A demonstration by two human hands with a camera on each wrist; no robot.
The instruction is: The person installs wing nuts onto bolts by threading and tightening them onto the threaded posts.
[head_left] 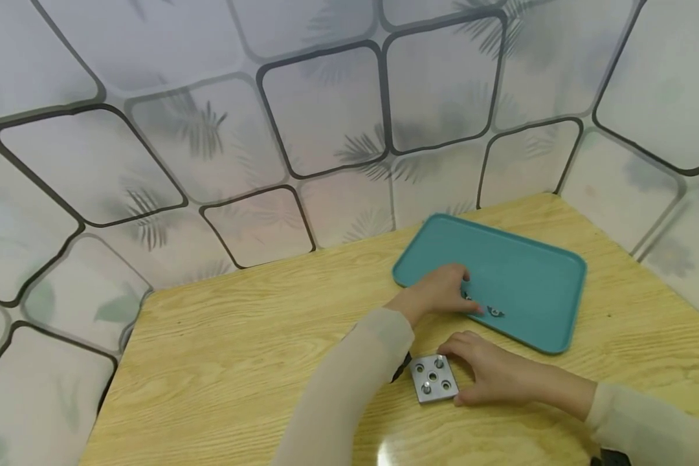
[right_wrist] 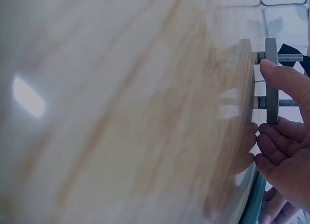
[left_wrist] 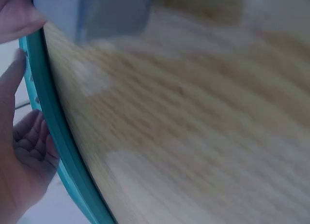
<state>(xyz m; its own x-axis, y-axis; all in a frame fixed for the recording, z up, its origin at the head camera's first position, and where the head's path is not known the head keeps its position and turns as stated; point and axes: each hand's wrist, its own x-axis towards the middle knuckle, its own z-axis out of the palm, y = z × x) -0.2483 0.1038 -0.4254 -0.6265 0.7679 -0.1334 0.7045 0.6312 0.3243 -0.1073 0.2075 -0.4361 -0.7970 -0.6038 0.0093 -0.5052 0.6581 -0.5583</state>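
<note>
A square metal plate lies on the table, with holes in its face and two bolts standing up through it. In the right wrist view the plate shows edge-on, nuts on the bolts beneath it. My right hand holds the plate by its edges between thumb and fingers. My left hand is over the near left side of the teal tray, thumb and fingers spread around a small wing nut, partly hidden. Another wing nut lies in the tray to the right of that hand.
The wood-grain table extends to the left of the plate. A patterned curtain stands along the table's far edge and wraps round the sides. The left forearm passes close beside the plate.
</note>
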